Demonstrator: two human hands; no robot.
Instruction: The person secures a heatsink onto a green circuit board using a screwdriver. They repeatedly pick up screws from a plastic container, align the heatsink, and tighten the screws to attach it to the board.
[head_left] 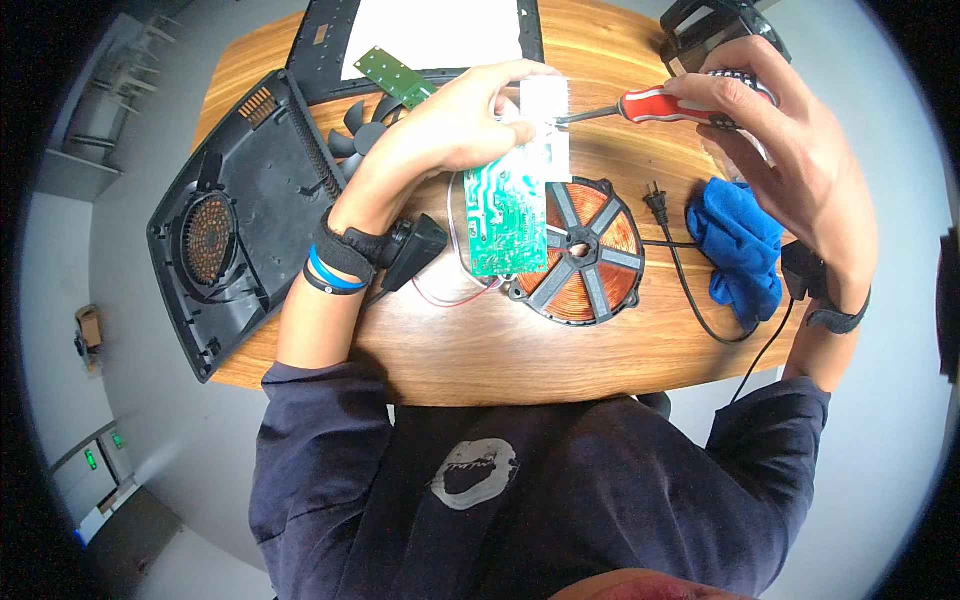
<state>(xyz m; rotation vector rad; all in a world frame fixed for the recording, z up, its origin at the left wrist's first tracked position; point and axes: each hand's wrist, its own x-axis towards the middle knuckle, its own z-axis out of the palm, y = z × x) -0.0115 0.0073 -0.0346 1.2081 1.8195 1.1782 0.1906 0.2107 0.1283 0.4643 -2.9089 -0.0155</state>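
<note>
Green circuit board (pixel 505 215) is lifted over the table's (pixel 480 350) middle, pinched at its white finned block by the left hand (pixel 450 125), steady for the red-handled screwdriver (pixel 650 105) gripped in the right hand (pixel 790 140); copper coil (pixel 585 250) lies beneath.

A: Where does the 1 view sit?
B: On the person's head, close above, facing straight down at the wooden table (pixel 520 350); forearms enter from 6 o'clock.
</note>
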